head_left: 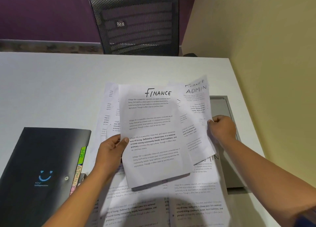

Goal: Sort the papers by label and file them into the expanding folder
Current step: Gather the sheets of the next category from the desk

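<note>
Held sheets overlap, so several labels are only partly legible: behind the ADMIN sheet (196,105) a further sheet shows just the clipped top of its heading, and the sheets behind the FINANCE sheet (153,132) on the left show as narrow strips of text. The loose papers (196,201) lying on the table (51,81) run out of frame at the bottom; one heading there reads only "MIN". A grey tray (222,107) at the right is mostly covered. The FINANCE sheet is white, with a handwritten heading and four printed paragraphs, held above the table at centre. The left hand (111,150) grips its left edge, thumb on the face, fingers behind. The right hand (222,127) is curled, pinching the right edge of the ADMIN sheet. The black folder (42,158) lies closed at the left; of its tabs (80,165), HR and ADMIN are readable and the lowest is unclear. Bare tabletop extends from the papers to the far edge, where a chair (136,21) stands; the right edge runs close to the wall.
</note>
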A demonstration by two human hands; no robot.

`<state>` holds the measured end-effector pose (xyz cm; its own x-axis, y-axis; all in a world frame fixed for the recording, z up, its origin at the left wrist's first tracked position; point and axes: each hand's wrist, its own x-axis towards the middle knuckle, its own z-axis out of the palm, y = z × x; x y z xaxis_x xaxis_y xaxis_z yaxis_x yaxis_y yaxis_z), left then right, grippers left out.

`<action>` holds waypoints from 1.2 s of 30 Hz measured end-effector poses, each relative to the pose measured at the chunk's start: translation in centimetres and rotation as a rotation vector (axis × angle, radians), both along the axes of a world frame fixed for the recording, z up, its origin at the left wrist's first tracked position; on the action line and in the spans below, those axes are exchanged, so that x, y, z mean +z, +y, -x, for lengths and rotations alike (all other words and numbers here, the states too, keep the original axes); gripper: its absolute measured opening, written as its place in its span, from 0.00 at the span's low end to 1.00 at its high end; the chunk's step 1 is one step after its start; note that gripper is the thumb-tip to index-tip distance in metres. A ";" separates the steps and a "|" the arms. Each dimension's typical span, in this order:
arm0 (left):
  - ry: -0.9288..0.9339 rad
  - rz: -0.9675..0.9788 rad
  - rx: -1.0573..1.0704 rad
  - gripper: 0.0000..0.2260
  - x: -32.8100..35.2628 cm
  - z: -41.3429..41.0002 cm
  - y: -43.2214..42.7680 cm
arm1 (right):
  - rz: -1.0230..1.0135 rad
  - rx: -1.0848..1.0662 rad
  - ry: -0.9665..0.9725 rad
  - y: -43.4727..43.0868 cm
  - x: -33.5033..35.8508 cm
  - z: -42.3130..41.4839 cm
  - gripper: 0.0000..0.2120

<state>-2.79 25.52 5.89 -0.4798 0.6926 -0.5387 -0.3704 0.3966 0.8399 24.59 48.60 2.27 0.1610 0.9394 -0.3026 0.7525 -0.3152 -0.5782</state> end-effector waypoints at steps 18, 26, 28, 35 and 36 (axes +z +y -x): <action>0.054 -0.046 -0.014 0.08 1.9 -0.9 -0.7 | -0.351 0.008 -0.238 1.7 5.9 -2.9 0.07; 0.150 -0.051 -0.016 0.08 3.3 -1.3 -3.0 | -0.638 -0.144 0.145 -2.8 12.0 -6.3 0.08; 0.174 -0.058 -0.035 0.08 4.0 -1.7 -4.0 | -0.677 -0.194 0.297 -4.8 13.7 -7.4 0.10; 0.159 -0.014 -0.034 0.08 4.5 -3.2 -7.2 | -0.301 -0.227 0.861 -15.5 16.3 -7.1 0.09; 0.153 -0.008 -0.038 0.07 4.7 -3.6 -7.5 | -0.215 -0.205 0.856 -17.2 15.8 -6.8 0.08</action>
